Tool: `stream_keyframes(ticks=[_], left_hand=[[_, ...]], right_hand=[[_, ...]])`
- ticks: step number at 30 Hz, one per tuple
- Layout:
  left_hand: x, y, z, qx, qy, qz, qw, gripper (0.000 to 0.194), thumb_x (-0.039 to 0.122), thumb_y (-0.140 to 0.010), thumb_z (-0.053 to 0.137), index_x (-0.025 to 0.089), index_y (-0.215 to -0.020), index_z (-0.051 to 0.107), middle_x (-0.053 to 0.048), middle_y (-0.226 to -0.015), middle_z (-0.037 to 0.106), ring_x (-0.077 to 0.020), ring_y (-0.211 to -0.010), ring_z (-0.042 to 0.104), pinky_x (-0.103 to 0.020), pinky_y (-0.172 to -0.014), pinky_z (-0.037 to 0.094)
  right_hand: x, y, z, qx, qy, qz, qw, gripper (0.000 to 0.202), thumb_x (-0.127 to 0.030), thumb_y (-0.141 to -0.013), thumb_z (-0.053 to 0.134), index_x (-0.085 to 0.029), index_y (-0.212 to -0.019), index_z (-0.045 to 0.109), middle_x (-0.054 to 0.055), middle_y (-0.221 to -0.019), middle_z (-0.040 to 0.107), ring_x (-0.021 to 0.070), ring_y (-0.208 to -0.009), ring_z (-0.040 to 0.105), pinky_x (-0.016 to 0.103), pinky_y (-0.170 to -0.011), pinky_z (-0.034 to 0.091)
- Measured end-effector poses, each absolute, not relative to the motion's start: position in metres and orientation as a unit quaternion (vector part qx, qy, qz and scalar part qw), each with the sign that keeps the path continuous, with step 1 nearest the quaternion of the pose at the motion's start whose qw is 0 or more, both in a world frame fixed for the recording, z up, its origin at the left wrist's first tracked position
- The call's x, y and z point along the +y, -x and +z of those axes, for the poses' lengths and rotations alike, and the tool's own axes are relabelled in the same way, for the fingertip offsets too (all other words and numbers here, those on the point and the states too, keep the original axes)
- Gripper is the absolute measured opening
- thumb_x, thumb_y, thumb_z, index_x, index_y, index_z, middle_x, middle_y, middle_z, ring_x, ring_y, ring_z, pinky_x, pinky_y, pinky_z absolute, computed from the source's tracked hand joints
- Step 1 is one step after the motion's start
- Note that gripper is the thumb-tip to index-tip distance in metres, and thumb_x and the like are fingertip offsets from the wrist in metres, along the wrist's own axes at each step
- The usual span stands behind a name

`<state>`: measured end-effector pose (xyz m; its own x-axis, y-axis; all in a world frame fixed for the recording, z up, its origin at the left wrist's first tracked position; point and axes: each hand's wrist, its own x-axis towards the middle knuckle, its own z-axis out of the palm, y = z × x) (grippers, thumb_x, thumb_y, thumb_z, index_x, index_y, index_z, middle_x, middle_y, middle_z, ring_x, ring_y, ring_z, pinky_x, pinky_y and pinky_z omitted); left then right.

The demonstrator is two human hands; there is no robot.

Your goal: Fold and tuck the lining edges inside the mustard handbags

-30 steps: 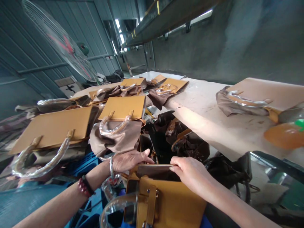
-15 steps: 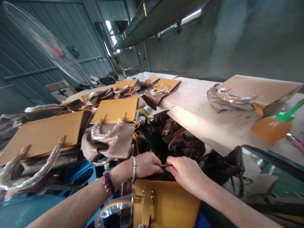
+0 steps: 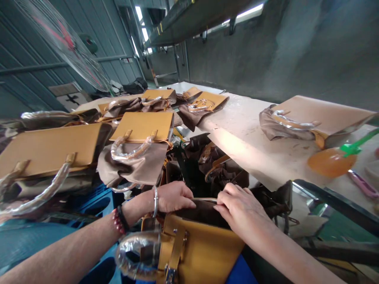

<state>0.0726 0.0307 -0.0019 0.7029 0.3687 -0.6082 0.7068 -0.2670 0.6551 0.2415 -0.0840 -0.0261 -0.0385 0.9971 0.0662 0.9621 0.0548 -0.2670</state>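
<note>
A mustard-yellow handbag (image 3: 207, 248) stands close to me at the bottom of the view, its brown inside showing along the top. Its handle (image 3: 139, 238), wrapped in clear plastic, sticks out to the left. My left hand (image 3: 174, 199), with a silver bangle and beads at the wrist, is closed on the bag's brown upper edge. Farther right along that edge, my right hand (image 3: 239, 203) pinches it between thumb and fingers. A pale strip of the rim shows between the hands. The fingertips on the far side are hidden.
Tan and brown handbags (image 3: 142, 126) lie to the left and behind. A pinkish-tan bag (image 3: 319, 114) and an orange bottle (image 3: 331, 162) with a green top rest on the pale table (image 3: 239, 150). Dark bags (image 3: 219, 169) fill the gap below. Blue crates (image 3: 103, 209) stand at left.
My hands have moved apart along the bag's upper edge, the right one going right. More of the brown inside and the pale rim shows. The view has shifted slightly.
</note>
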Motion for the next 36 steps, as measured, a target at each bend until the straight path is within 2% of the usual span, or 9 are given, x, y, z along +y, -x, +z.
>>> stream_keyframes(ticks=[10,19,23,27,31,33,36], left_hand=[[0.028,-0.056,0.008,0.346,-0.725,-0.177,0.568,0.027,0.038,-0.066,0.051,0.012,-0.061,0.053,0.003,-0.050,0.042,-0.0080,-0.046,0.035,-0.019,-0.042,0.025],[0.026,-0.047,0.014,0.361,-0.709,-0.175,0.580,0.028,0.037,-0.065,0.053,0.009,-0.069,0.059,0.001,-0.053,0.047,-0.0085,-0.049,0.039,-0.018,-0.044,0.029],[0.025,-0.043,0.016,0.359,-0.703,-0.180,0.588,0.029,0.037,-0.065,0.054,0.009,-0.071,0.060,0.001,-0.054,0.048,-0.0087,-0.049,0.040,-0.017,-0.043,0.029],[0.023,-0.036,0.020,0.353,-0.715,-0.184,0.574,0.027,0.036,-0.068,0.053,0.010,-0.072,0.062,0.001,-0.054,0.049,-0.0082,-0.049,0.041,-0.017,-0.044,0.030],[0.022,-0.025,0.026,0.369,-0.683,-0.201,0.597,0.025,0.035,-0.068,0.056,0.011,-0.071,0.062,0.001,-0.055,0.051,-0.0088,-0.049,0.044,-0.016,-0.043,0.031],[0.023,-0.024,0.029,0.370,-0.658,-0.211,0.620,0.029,0.037,-0.065,0.061,0.013,-0.079,0.063,0.000,-0.061,0.055,-0.0106,-0.053,0.048,-0.018,-0.046,0.035],[0.027,-0.032,0.025,0.331,-0.651,-0.178,0.660,0.043,0.038,-0.060,0.068,0.019,-0.098,0.060,-0.001,-0.080,0.060,-0.0136,-0.068,0.053,-0.020,-0.059,0.042]], right_hand=[[-0.085,-0.230,-0.018,-0.729,0.679,0.020,0.084,0.014,-0.025,-0.077,0.053,-0.019,-0.064,0.051,0.000,-0.075,0.051,0.0149,-0.072,0.049,0.027,-0.065,0.034],[-0.083,-0.222,-0.011,-0.741,0.667,0.031,0.076,0.016,-0.026,-0.079,0.054,-0.019,-0.064,0.051,0.000,-0.076,0.051,0.0140,-0.072,0.050,0.025,-0.063,0.035],[-0.082,-0.219,-0.009,-0.730,0.672,0.077,0.097,0.015,-0.024,-0.079,0.052,-0.018,-0.066,0.049,0.001,-0.078,0.052,0.0129,-0.071,0.050,0.023,-0.060,0.034],[-0.078,-0.213,-0.008,-0.691,0.697,0.154,0.110,0.018,-0.021,-0.078,0.052,-0.019,-0.062,0.043,-0.003,-0.058,0.049,0.0098,-0.051,0.045,0.023,-0.049,0.026],[-0.073,-0.207,-0.007,-0.692,0.686,0.175,0.142,0.023,-0.020,-0.075,0.054,-0.019,-0.058,0.037,-0.006,-0.051,0.043,0.0070,-0.046,0.040,0.021,-0.046,0.022],[-0.072,-0.205,-0.008,-0.695,0.678,0.178,0.161,0.025,-0.017,-0.074,0.052,-0.019,-0.057,0.034,-0.007,-0.050,0.040,0.0062,-0.045,0.038,0.020,-0.045,0.022],[-0.070,-0.203,-0.012,-0.700,0.668,0.171,0.185,0.025,-0.011,-0.072,0.050,-0.019,-0.057,0.032,-0.007,-0.051,0.038,0.0063,-0.046,0.036,0.020,-0.046,0.022]])
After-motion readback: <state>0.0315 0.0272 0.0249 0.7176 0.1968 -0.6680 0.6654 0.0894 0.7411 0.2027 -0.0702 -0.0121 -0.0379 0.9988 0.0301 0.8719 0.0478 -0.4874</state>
